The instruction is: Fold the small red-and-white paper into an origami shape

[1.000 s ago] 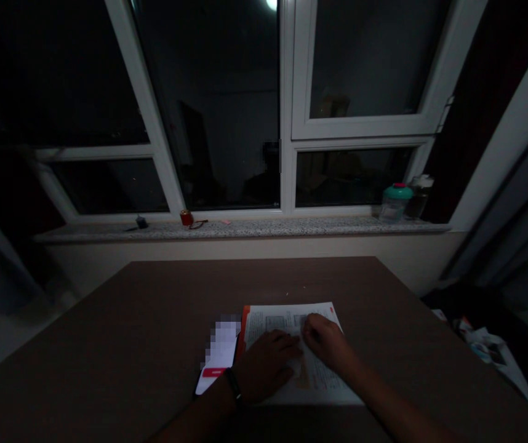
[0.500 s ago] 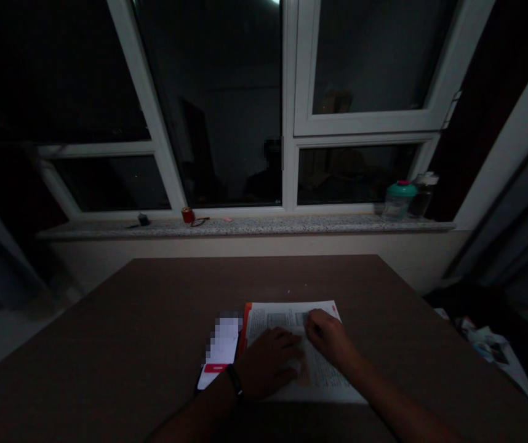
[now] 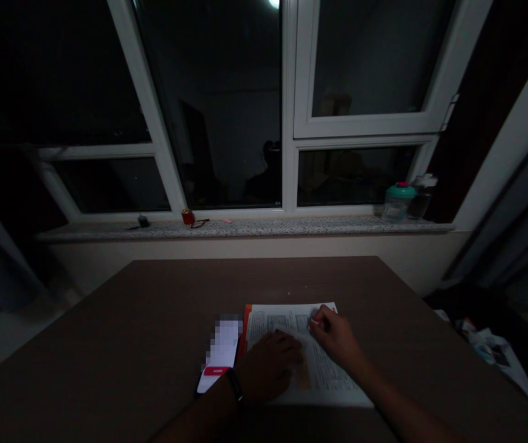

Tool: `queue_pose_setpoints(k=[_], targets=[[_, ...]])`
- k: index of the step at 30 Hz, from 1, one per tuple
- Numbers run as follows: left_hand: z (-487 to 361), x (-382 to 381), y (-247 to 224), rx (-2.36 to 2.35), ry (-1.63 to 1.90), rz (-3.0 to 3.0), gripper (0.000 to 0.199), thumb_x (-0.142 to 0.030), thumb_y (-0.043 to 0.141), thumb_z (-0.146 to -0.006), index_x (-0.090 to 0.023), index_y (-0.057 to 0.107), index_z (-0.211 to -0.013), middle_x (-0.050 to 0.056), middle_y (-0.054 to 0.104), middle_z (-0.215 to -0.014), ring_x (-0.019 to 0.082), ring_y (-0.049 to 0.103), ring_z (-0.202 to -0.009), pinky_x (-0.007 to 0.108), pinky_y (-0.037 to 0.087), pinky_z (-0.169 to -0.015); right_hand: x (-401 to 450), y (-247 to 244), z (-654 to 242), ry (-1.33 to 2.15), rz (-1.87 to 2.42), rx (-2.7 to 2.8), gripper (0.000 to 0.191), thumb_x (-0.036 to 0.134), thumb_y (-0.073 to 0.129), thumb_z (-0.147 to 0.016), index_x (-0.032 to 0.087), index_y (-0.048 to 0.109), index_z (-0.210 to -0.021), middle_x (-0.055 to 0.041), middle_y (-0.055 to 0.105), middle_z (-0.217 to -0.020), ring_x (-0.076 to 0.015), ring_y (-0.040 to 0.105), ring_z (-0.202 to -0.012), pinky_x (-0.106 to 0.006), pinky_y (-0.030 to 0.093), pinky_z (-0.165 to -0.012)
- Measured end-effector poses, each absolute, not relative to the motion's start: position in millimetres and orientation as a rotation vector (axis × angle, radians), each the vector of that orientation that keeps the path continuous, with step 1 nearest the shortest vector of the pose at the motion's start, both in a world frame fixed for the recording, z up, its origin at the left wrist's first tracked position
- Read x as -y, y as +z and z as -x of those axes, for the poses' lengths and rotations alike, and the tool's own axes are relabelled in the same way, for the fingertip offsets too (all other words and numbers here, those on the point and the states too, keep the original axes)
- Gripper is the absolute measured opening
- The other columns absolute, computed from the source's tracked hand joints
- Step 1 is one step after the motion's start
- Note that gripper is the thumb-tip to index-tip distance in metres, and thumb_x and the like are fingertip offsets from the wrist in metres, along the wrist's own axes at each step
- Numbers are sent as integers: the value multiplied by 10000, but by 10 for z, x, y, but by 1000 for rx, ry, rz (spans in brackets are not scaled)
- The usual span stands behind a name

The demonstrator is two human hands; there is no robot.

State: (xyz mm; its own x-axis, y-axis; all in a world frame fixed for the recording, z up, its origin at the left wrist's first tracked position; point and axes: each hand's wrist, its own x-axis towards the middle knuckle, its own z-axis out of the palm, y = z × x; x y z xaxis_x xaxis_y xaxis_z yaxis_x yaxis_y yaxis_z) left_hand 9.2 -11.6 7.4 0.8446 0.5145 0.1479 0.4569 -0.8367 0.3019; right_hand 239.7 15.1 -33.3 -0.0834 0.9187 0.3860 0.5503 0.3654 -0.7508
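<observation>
Has moved the right hand (image 3: 334, 334) slightly toward the right edge of the book (image 3: 331, 380). Has also turned that hand: before, loosely curled with knuckles uppermost over the book's upper right part; now, rolled to show thumb and bent forefinger brought close together there. Shows a small pale spot at the fingertips (image 3: 314, 325), too blurred to identify. Has widened the gap from the left hand (image 3: 271, 366) across the book's middle, and uncovered a bit more of the grey printed picture (image 3: 301, 322) near the book's upper right corner.
</observation>
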Motion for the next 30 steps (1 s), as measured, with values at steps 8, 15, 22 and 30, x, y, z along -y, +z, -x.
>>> queue_pose_setpoints(k=[8, 15, 22, 30], targets=[[-72, 59, 12, -800, 272, -2836, 378, 4, 476, -902, -258, 566, -1158, -8, 587, -1306, 205, 503, -1169, 361, 368, -985, -84, -253, -2527, 461, 1100, 1979, 58, 158, 558, -814, 212, 579, -811, -43, 600, -886, -217, 569, -895, -342, 438, -813], [-81, 105, 109, -781, 256, -2826, 407, -22, 476, -890, -245, 536, -1225, 22, 602, -1268, 213, 520, -1168, 369, 357, -1011, -75, -222, -2631, 432, 1145, 2030, 206, 58, 503, -730, 209, 581, -848, -51, 587, -914, -236, 548, -952, -381, 437, -859], [-101, 140, 130, -840, 257, -2785, 346, -27, 484, -825, -222, 550, -1103, 36, 600, -1174, 224, 534, -1118, 357, 400, -981, -10, -145, -2552, 405, 1075, 2155, 374, 51, 545, -720, 218, 624, -1046, -85, 607, -1090, -255, 525, -1070, -422, 417, -942], [-67, 142, 139, -963, 235, -2650, 346, -151, 589, -842, -243, 471, -1154, 45, 528, -1207, 235, 521, -1087, 327, 460, -878, 37, -129, -2541, 441, 946, 2312, 266, 92, 591, -785, 243, 658, -994, -70, 622, -1142, -247, 521, -1108, -418, 421, -951]])
